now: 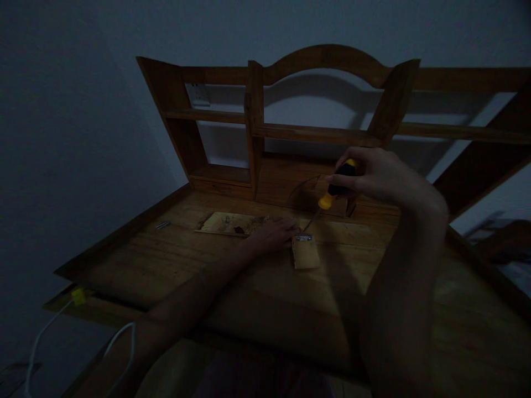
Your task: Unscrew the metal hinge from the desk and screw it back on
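Note:
My right hand (365, 171) is wrapped round the handle of a yellow and black screwdriver (326, 201). The shaft slants down to the left, and its tip is at or close to a small silver metal fitting, perhaps a hinge (304, 237). That fitting lies on a small pale wooden block (306, 256) on the desk. My left hand (274, 233) rests low beside the block's upper left, fingers toward the fitting; the dim light hides whether they grip anything. Just behind the left hand lies a longer, rough-edged wooden board (226, 223) with dark marks.
A wooden desk (166, 265) carries a shelf unit (257, 130) along its back, against the wall. A small metal piece (163, 225) lies on the left of the desk. A white cable (41, 337) with a yellow tag (78, 296) hangs by the left edge.

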`<state>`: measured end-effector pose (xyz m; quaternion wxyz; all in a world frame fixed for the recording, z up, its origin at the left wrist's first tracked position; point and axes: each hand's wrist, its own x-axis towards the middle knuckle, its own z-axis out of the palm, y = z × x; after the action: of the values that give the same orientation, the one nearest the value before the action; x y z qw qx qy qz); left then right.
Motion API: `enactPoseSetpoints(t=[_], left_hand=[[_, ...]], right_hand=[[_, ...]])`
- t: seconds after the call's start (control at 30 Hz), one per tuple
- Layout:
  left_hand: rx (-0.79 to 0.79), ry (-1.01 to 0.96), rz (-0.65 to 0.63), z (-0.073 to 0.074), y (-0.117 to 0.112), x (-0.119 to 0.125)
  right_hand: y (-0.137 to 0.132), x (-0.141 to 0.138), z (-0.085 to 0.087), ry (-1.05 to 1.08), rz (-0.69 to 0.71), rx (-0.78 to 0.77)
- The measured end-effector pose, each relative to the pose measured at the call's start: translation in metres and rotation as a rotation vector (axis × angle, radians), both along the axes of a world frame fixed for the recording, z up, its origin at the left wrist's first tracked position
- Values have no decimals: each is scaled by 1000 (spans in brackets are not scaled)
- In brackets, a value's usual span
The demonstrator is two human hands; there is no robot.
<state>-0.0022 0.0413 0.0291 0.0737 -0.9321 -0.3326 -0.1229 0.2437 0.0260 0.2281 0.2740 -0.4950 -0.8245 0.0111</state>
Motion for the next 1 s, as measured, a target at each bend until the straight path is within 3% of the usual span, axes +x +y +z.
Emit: enactPoseSetpoints(t=[0.17,0.33,0.43,0.5,0.67,0.9,1.0], left_hand=[[-76,-171,61,-12,10,-9],[-213,-474,169,-22,19,-9],[-343,-686,220,-27,23,-7],[-454,-788,189,-29,25,-7],[-596,-881,98,-26,29,-12],[-609,-939,141,-24,28,-11],[-580,-936,84,-22,27,-13]], right_hand=[[-3,3,1,38,17,6],[-2,2,-1,35,-5,26],[0,0,-2,33,-15,64],[0,-2,-2,36,-18,79],[0,-2,-3,49,-11,61],[6,-4,-4,3,26,16],[6,-8,-3,-19,63,-10]])
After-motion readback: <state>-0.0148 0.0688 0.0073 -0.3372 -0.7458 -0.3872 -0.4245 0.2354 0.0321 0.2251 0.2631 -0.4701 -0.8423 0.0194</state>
